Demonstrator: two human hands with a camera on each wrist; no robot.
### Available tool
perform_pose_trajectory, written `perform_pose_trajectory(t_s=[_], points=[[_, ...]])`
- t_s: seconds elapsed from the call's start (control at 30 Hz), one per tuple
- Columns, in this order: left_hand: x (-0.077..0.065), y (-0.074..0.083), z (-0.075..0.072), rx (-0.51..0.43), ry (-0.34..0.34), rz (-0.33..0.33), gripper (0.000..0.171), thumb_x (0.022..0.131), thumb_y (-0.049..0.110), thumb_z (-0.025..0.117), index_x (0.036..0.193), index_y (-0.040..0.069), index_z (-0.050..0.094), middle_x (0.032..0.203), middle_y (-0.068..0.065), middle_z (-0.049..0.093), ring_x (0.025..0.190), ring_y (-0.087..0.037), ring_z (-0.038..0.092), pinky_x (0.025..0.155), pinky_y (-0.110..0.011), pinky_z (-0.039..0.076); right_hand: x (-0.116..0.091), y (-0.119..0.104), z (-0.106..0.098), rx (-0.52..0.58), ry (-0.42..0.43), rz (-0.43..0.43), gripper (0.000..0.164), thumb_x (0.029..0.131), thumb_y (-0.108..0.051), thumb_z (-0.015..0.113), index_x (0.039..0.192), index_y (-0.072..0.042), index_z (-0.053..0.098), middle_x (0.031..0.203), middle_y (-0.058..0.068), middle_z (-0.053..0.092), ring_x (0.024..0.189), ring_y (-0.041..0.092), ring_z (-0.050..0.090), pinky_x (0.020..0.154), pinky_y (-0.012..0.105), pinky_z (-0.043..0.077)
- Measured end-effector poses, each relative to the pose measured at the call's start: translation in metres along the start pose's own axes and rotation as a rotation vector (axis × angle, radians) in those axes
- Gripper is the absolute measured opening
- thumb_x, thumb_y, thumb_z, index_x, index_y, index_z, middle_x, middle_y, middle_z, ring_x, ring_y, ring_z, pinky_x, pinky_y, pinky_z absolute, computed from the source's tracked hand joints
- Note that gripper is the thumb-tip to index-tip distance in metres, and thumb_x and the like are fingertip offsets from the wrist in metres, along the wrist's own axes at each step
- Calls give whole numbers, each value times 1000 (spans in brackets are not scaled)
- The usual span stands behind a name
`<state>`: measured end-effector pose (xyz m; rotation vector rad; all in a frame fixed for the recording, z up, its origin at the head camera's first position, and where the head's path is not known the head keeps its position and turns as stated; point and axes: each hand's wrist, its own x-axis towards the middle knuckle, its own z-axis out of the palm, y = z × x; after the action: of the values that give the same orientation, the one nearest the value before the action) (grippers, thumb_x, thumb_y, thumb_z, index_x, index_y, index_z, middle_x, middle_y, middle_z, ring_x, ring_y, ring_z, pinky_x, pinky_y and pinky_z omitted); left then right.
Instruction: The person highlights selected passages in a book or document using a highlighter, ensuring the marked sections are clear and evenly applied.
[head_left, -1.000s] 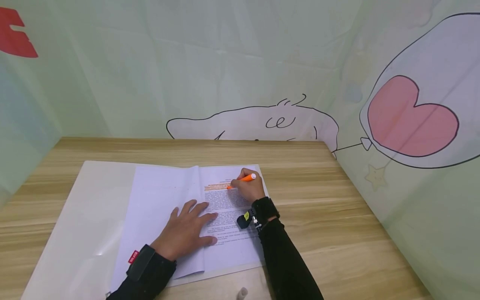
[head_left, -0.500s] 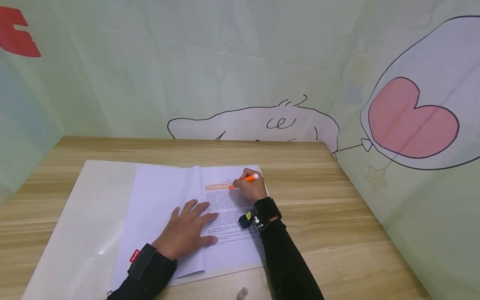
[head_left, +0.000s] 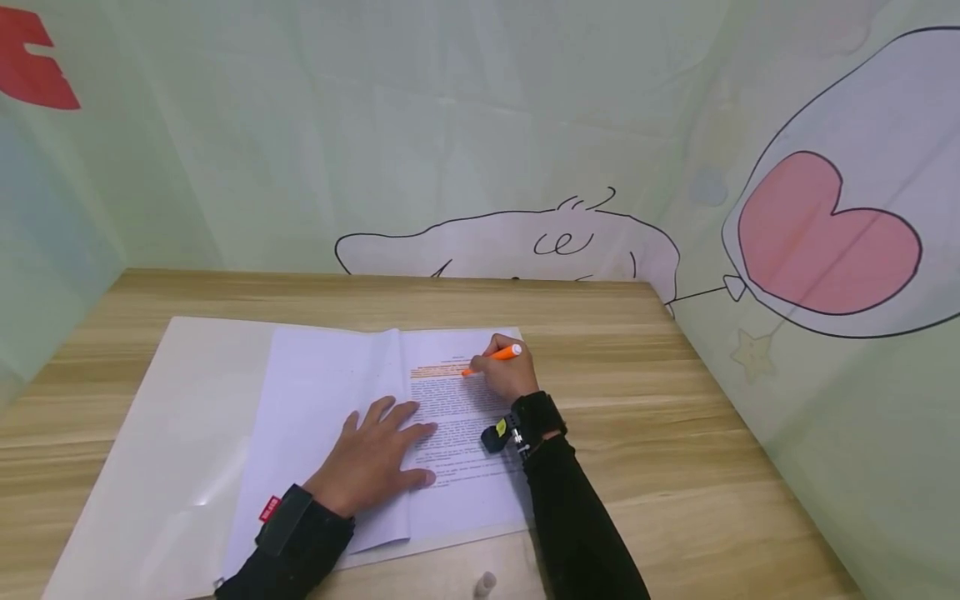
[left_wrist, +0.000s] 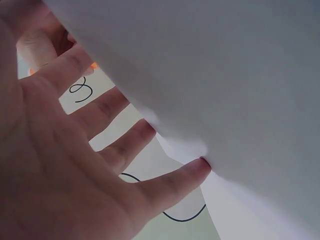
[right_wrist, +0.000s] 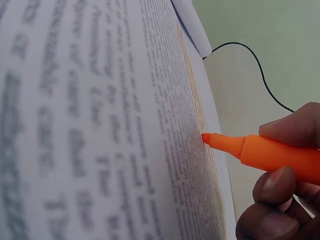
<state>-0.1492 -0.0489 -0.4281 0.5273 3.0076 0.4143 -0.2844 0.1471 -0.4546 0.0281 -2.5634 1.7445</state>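
Observation:
Between thumb and fingers, my right hand (head_left: 510, 371) grips an orange highlighter (right_wrist: 280, 155). Its tip meets the upper lines of the printed page (head_left: 468, 508), where orange strokes (head_left: 435, 371) mark the text. My left hand (head_left: 375, 467) lies flat with spread fingers across the fold, touching both the blank left sheet (head_left: 322, 367) and the printed page. In the left wrist view, the fingertips (left_wrist: 192, 170) press against the paper.
A clear glossy folder cover (head_left: 172, 433) spreads out left of the sheets. A small greyish cap-like piece (head_left: 486, 583) sits at the near edge of the wooden table (head_left: 645, 467). A cartoon-printed backdrop (head_left: 465, 150) stands behind.
The highlighter tip has slid slightly right along the text line, and my right hand has gone with it. My left hand stays in place.

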Motion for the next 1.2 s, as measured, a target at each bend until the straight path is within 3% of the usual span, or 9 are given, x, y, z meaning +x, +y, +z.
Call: perform_pose_trajectory(t_s=[1.2], points=[[2, 0, 3, 9, 4, -3, 64, 77, 45, 82, 133, 21, 65, 148, -12, 50, 140, -42, 35, 104, -74, 33, 2, 3, -13, 22, 16, 8, 36, 74, 2, 72, 56, -15, 47, 49, -6, 35, 46, 11, 35, 44, 24, 25]])
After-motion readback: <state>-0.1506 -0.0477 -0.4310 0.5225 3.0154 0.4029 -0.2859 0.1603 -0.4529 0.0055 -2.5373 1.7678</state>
